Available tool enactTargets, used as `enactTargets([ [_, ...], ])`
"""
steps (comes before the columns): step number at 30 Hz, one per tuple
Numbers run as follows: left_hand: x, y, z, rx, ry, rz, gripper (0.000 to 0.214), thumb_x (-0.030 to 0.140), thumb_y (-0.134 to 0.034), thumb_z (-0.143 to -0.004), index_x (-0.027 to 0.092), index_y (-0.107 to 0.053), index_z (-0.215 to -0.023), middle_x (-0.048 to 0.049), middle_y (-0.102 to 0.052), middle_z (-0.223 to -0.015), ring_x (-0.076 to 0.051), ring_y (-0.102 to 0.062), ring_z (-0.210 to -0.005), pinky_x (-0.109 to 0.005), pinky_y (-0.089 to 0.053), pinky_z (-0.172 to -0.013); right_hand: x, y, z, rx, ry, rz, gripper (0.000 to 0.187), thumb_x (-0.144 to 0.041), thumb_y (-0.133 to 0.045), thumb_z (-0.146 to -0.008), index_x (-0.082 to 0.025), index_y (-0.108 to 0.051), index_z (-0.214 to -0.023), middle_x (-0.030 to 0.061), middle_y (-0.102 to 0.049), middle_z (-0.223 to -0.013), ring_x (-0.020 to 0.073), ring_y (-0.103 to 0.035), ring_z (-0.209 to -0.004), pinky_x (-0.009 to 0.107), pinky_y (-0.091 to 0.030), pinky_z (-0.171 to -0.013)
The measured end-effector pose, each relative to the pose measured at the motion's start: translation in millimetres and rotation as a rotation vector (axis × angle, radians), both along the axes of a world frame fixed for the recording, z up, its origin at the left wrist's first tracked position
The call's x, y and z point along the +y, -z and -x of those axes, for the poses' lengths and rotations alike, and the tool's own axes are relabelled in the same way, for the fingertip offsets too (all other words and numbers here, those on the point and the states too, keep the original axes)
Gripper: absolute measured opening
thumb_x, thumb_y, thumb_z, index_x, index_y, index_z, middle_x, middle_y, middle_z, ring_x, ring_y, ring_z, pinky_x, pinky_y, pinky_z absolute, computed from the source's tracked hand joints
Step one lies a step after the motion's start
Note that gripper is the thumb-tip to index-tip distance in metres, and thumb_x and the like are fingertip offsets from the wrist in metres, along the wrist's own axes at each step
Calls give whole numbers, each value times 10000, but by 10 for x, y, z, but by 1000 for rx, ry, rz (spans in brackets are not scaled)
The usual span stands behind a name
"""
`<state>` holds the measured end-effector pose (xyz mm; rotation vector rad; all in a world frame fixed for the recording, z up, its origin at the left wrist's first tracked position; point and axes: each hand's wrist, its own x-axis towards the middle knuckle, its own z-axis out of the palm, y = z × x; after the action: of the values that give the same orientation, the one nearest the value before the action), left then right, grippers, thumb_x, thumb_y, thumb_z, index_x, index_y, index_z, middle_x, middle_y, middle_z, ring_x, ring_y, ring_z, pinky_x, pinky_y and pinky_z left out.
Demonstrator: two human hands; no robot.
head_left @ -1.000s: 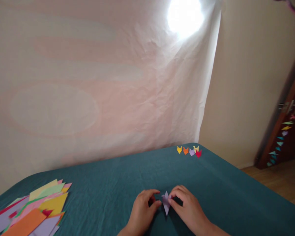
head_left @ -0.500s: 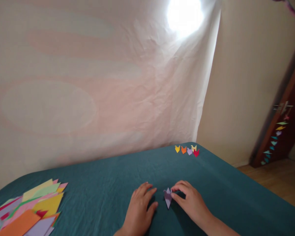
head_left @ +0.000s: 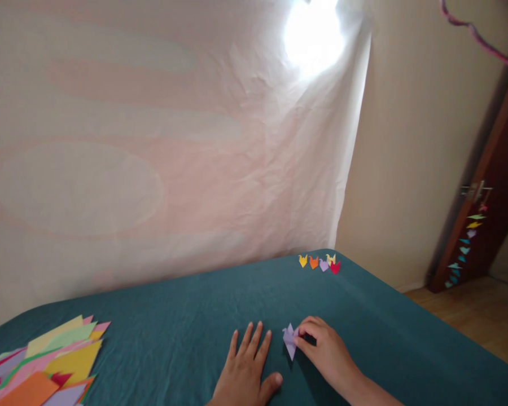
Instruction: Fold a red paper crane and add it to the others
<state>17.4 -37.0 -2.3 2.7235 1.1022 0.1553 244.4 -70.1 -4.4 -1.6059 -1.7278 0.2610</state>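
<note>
Between thumb and forefinger, my right hand [head_left: 325,344] pinches the right side of a small lilac origami crane [head_left: 290,340]. The crane has a pointed lower end and a little bent head at its upper left. Just left of it, my left hand [head_left: 249,366] lies flat on the dark green cloth, fingers spread, apart from the crane. Toward the far right corner stands a group of folded cranes: a yellow crane [head_left: 303,261], an orange crane [head_left: 314,263], a lilac crane [head_left: 324,265], a cream crane [head_left: 331,259] and a red crane [head_left: 335,267].
A loose pile of coloured paper [head_left: 78,358] covers the table's left end. The green tablecloth [head_left: 173,316] reaches back to a hanging pale sheet [head_left: 195,186]. At right, a string of paper cranes [head_left: 464,250] hangs from the door handle [head_left: 476,190].
My left hand has flattened onto the cloth and spread its fingers. My right hand keeps its pinch on the lilac crane. The view has shifted slightly.
</note>
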Motion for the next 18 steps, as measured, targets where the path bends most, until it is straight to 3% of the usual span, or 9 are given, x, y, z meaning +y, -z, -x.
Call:
enactTargets([
  [5, 1, -1, -4, 14, 6, -13, 646, 605, -261, -918, 290, -129, -1466, -63, -96, -1538, -335, -88, -1406, -596, -102, -1107, 237, -77, -552, -112, 117, -48, 218, -363, -547, -843, -230, -661, -714, 0, -632, -776, 175, -598, -774, 244, -428, -689],
  [8, 9, 14, 3, 37, 8, -46, 632, 592, -256, -926, 298, -98, -1463, -55, -95, -1538, -328, -96, -1406, -588, -129, -1107, 515, -86, -992, -141, 215, -33, 271, -413, -541, -832, -215, -667, -696, 7, -611, -715, 177, -587, -672, 254, -417, -606],
  [12, 48, 56, 10, 68, 16, -106, 647, 621, -250, -913, 304, -99, -1457, -48, -131, -1529, -336, -150, -1396, -566, -190, -1098, 958, -135, -1525, -173, 346, -20, 252, -387, -577, -833, -187, -663, -706, 20, -628, -772, 187, -601, -713, 276, -447, -648],
  [18, 146, 162, 15, 103, 52, -237, 664, 634, -248, -905, 288, -99, -1452, -61, -200, -1506, -340, -281, -1358, -520, -302, -1054, 1651, -302, -2063, -178, 489, 9, 254, -311, -541, -928, -173, -576, -1138, 67, -587, -1161, 206, -606, -952, 386, -521, -804],
])
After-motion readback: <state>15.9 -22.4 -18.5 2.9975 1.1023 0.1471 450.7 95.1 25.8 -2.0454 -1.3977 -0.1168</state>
